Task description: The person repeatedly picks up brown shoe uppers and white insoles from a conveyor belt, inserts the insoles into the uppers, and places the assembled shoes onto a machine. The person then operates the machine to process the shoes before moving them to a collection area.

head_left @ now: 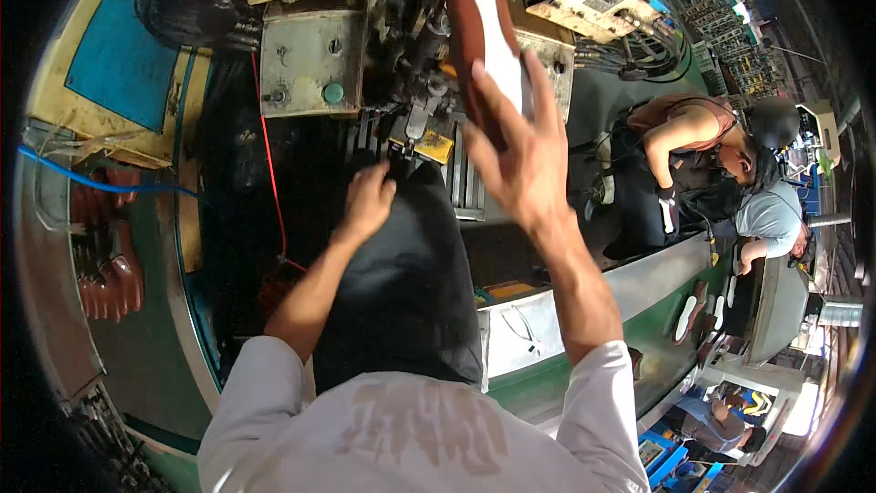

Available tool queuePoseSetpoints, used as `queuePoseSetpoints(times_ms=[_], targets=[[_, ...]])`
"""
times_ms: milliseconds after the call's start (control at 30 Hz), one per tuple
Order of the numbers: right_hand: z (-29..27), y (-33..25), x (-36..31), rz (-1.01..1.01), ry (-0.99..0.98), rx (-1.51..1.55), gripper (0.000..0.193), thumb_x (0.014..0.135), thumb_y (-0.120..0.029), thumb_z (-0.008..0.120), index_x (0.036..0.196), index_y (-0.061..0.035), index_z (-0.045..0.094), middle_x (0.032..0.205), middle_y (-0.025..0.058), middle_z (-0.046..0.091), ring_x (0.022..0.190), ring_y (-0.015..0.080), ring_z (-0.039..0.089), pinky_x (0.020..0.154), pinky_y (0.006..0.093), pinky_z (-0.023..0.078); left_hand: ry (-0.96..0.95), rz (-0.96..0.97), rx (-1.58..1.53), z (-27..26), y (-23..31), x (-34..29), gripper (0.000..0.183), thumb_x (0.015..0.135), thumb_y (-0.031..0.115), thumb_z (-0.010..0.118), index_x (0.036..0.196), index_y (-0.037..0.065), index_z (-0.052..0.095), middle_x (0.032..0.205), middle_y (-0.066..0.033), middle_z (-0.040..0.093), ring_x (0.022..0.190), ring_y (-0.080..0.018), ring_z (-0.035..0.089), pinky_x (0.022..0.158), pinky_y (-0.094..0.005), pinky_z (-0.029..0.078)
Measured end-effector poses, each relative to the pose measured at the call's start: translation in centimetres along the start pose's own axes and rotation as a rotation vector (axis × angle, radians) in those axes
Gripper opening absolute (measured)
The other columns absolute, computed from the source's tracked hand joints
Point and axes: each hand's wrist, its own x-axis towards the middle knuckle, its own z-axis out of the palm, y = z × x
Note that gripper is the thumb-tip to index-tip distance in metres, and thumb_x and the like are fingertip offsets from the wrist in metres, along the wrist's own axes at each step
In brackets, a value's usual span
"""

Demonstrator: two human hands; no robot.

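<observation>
A brown shoe upper with a white sole face turned up stands at the machine in front of me. My right hand reaches over its near end with fingers stretched and spread; the fingertips overlap the white face, and I cannot tell how firmly they touch. My left hand is loosely curled above my dark-trousered leg, with nothing seen in it. Just ahead of that hand, a metal clamp part of the machine sits beside a small yellow block.
A grey control box with a green button is at the upper left. Brown shoe pieces lie on the left rack. At right, pliers lie on a metal ledge beside a green conveyor carrying shoes. Co-workers sit beyond.
</observation>
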Motion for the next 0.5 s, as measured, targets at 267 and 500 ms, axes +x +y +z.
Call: queuePoseSetpoints(times_ms=[267,500], targets=[[9.3,4.5,7.5,0.200,0.022,-0.110,0.068,0.091,-0.034,0.077,0.156,-0.0270,0.058,0.163,0.0375,0.035,0.135,0.0576,0.054,0.113,0.0564,0.048,-0.058,0.179,0.246,-0.4,3.0,0.6,0.025,0.090,0.016,0.071,0.112,0.005,0.076,0.110,-0.0122,0.072,0.117,-0.0315,0.063,0.104,-0.0487,0.045],[11.0,4.9,7.6,0.006,0.156,-0.216,0.073,0.091,-0.029,0.078,0.158,-0.0170,0.053,0.162,0.0363,0.036,0.145,0.0551,0.042,0.120,0.0574,0.038,-0.040,0.170,0.233,-1.1,2.2,0.7,0.022,0.090,0.013,0.069,0.108,0.003,0.078,0.107,-0.0139,0.074,0.113,-0.0330,0.065,0.103,-0.0490,0.047]])
